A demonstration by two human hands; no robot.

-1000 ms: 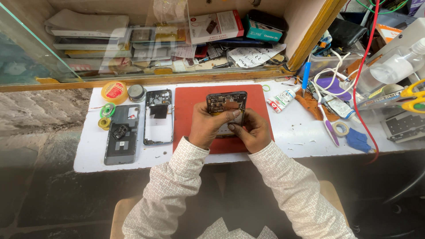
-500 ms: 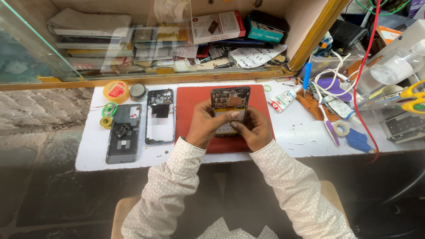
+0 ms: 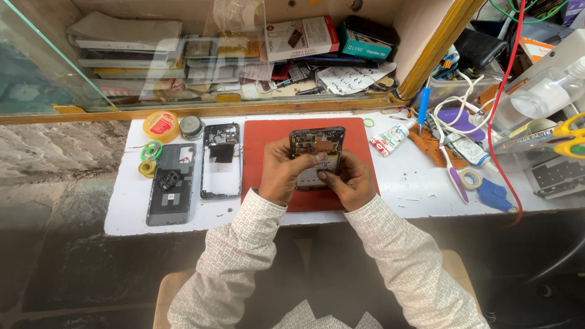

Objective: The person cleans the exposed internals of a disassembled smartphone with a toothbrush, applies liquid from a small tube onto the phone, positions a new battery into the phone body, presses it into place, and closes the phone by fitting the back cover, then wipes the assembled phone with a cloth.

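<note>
Phone [image 3: 317,146] held over red mat [image 3: 268,137], back off, board and battery exposed. Left hand [image 3: 281,172] grips its edge; right hand [image 3: 348,183] pinches lower side. Frame [image 3: 220,159], back cover [image 3: 170,192] aside on desk [image 3: 414,183]; reassembly not started

A white bench [image 3: 420,186] carried the work. A red mat [image 3: 268,137] lay at its middle. To the mat's left lay a phone mid-frame [image 3: 221,160], then a grey phone back cover [image 3: 171,192] with a small black part on it. Near the back edge sat a yellow tape roll [image 3: 161,125] and a round metal tin [image 3: 191,127]; a green tape roll [image 3: 152,150] and a small yellow roll [image 3: 145,168] lay just below them. To the mat's right lay a small white tube [image 3: 390,140], a blue-handled tool [image 3: 423,108], a purple-handled tool [image 3: 452,173], a roll of clear tape [image 3: 470,178] and a blue pry pick [image 3: 495,195].
</note>
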